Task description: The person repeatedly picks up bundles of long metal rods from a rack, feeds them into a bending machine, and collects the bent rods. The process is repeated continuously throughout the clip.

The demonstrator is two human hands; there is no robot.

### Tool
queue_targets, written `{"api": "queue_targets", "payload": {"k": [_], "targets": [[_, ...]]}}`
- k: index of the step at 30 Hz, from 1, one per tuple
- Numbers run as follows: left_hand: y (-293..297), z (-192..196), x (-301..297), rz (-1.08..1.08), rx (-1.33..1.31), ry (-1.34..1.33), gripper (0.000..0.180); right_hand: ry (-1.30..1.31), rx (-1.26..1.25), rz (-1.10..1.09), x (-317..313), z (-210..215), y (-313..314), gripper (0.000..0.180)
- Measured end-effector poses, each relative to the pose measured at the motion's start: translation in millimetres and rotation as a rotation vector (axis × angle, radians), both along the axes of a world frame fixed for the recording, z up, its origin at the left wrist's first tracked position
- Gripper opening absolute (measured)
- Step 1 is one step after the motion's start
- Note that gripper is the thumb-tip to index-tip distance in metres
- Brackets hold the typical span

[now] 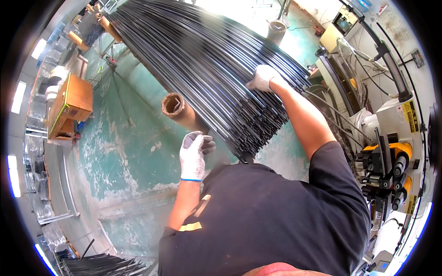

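In the head view, we are looking down at a big pile of long black rods (207, 60), which is lying on a bench (149, 72) up ahead. The right hand (265, 77) is resting on top, near the close ends, but some fingers are hiding, so we cannot tell if its grip is pinching any rods. The left hand (194, 155) is hanging in the air near a brown tube (183, 114), its fingers curling in; we cannot tell if that grip is pinching something small. We are thinking some rods could slide off the side, because they seem smooth and loose, and one hard pull could mix them up. The rods are looking thin and shiny, and their close ends are sticking out unevenly, like a messy brush.
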State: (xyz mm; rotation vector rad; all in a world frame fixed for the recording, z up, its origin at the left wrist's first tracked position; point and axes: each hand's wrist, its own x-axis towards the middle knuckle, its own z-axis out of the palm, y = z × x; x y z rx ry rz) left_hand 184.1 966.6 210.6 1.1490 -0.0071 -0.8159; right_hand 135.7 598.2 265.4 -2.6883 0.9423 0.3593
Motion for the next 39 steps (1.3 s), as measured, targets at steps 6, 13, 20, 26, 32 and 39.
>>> {"api": "queue_targets", "payload": {"k": [6, 13, 20, 26, 32, 39], "targets": [[-5, -16, 28, -0.105, 0.047, -0.016, 0.019, 0.087, 0.024, -0.048, 0, 4, 1, 0.061], [-17, -34, 23, -0.292, 0.054, 0.007, 0.017, 0.048, -0.134, 0.009, 2, -1, 18, 0.051], [-63, -17, 34, -0.385, -0.007, 0.050, 0.016, -0.081, 0.281, -0.238, -46, 35, 63, 0.048], [-138, -23, 60, -0.478, -0.129, 0.274, 0.026, -0.050, 0.169, -0.363, -175, 37, 152, 0.050], [-183, -32, 81, -0.519, -0.372, 0.440, 0.028, 0.083, 0.063, -0.653, -259, 37, 223, 0.053], [-181, -28, 32, -0.516, -0.263, 0.567, 0.017, -0.039, -0.065, -0.659, -213, 1, 239, 0.052]]}}
